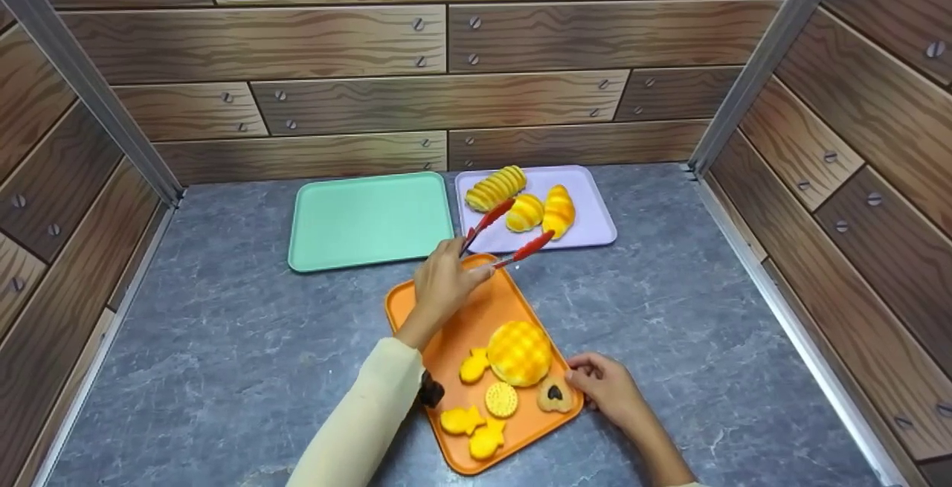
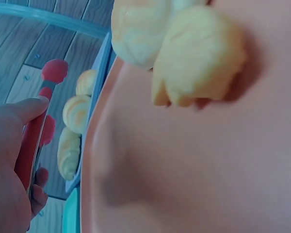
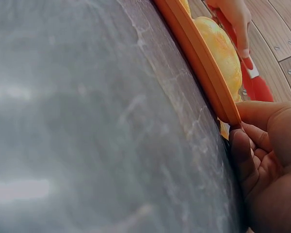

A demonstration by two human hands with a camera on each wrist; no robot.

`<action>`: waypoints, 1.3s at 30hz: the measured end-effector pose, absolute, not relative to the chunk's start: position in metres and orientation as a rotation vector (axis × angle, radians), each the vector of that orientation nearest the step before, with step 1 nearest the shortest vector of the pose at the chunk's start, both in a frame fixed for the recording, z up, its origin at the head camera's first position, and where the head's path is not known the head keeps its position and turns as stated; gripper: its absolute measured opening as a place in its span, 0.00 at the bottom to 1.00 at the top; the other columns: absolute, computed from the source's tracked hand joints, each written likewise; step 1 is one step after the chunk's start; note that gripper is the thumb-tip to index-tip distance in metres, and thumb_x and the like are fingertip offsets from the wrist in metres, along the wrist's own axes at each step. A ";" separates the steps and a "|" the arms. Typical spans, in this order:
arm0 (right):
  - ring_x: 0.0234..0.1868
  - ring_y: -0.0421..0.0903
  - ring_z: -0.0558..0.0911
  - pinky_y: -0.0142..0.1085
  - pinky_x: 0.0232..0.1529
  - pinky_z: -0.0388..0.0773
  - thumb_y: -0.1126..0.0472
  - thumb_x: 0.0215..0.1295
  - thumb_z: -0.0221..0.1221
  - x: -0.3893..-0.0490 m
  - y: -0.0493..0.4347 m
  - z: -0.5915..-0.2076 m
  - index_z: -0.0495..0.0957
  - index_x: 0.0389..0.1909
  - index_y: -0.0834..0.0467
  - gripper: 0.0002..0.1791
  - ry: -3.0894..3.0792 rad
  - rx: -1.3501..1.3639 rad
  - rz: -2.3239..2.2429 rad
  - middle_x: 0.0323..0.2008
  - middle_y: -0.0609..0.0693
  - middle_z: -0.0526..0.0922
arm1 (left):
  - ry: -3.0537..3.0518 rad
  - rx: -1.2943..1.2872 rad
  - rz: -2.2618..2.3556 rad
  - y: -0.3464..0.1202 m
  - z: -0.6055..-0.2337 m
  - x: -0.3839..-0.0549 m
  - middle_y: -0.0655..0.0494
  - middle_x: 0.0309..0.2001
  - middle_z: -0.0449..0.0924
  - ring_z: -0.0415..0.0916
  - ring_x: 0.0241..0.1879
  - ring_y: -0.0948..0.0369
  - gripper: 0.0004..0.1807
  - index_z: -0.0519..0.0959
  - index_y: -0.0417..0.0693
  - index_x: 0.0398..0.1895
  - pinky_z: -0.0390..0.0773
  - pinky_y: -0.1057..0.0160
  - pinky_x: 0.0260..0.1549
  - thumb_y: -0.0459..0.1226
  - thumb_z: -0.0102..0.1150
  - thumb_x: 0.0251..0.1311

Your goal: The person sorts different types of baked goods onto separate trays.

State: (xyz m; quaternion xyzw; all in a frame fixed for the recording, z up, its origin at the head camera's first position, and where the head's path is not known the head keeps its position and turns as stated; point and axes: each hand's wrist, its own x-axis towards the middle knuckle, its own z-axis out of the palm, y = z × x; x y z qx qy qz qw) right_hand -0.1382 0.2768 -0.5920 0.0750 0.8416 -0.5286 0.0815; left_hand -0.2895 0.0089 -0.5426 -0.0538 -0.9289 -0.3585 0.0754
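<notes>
My left hand [image 1: 445, 279] holds a pair of tongs [image 2: 31, 150] with red tips spread apart. The tongs reach over the near edge of the lilac tray [image 1: 595, 230], close to a round roll [image 1: 524, 213] and a croissant [image 1: 558, 212]; nothing is between the tips. Below this hand, the orange tray [image 1: 476, 308] lies at a slant. At its right edge my right hand [image 1: 613, 390] pinches the rim between thumb and fingers, beside a heart-shaped cookie [image 1: 555, 394]. A large crosshatched bun [image 1: 520, 353], a round cookie [image 1: 501, 400] and three fish-shaped cookies [image 1: 487, 439] lie on the orange tray.
A bare green tray [image 1: 372, 219] sits at the back left. On the lilac tray's far side is a long ridged bread [image 1: 495, 188]. A dark brown piece [image 1: 431, 390] shows partly behind the left sleeve. Wood-patterned walls [image 1: 349, 41] enclose the grey tabletop [image 1: 223, 308].
</notes>
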 end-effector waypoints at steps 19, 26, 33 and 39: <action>0.20 0.39 0.72 0.31 0.21 0.73 0.60 0.64 0.67 -0.139 0.279 -0.593 0.83 0.47 0.63 0.14 2.508 0.190 -1.606 0.28 0.49 0.77 | -2.580 -0.375 -1.113 -0.021 -0.539 -0.214 0.59 0.57 0.81 0.80 0.51 0.58 0.39 0.77 0.56 0.65 0.79 0.54 0.41 0.58 0.74 0.50; 0.21 0.39 0.72 0.31 0.21 0.73 0.59 0.64 0.67 -0.138 0.278 -0.593 0.82 0.47 0.64 0.15 2.500 0.202 -1.605 0.28 0.49 0.77 | -2.611 -0.407 -1.061 -0.039 -0.537 -0.189 0.61 0.49 0.82 0.79 0.41 0.62 0.35 0.78 0.59 0.61 0.75 0.60 0.35 0.58 0.74 0.50; 0.20 0.40 0.73 0.31 0.21 0.73 0.59 0.63 0.67 -0.139 0.276 -0.593 0.83 0.46 0.63 0.14 2.511 0.218 -1.606 0.28 0.49 0.76 | -2.708 -0.390 -1.062 -0.064 -0.538 -0.162 0.66 0.53 0.81 0.80 0.47 0.63 0.35 0.78 0.62 0.60 0.78 0.55 0.41 0.60 0.74 0.48; 0.20 0.40 0.73 0.31 0.20 0.73 0.59 0.63 0.67 -0.137 0.277 -0.592 0.83 0.47 0.64 0.15 2.526 0.188 -1.612 0.28 0.49 0.77 | -2.833 -0.430 -0.973 -0.074 -0.543 -0.143 0.63 0.56 0.81 0.81 0.53 0.60 0.38 0.78 0.61 0.61 0.80 0.50 0.45 0.61 0.75 0.46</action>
